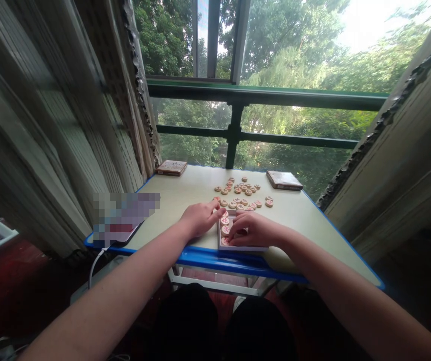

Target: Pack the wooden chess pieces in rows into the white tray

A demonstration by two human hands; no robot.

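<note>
A shallow white tray [245,247] lies at the near edge of the pale table [185,190] and holds a few round wooden chess discs with red marks. My right hand [255,229] rests over the tray, fingers curled down onto the discs inside; whether it grips one is hidden. My left hand [200,218] lies just left of the tray, fingers loosely bent, index finger reaching toward a disc [224,220] at the tray's far left corner. Several more loose discs [242,193] are scattered on the table beyond the tray.
Two flat wooden boxes lie at the far corners, one at the left [171,167] and one at the right [284,180]. A phone with a cable [120,233] sits at the table's near left corner. A green railing [260,95] and curtains frame the window behind.
</note>
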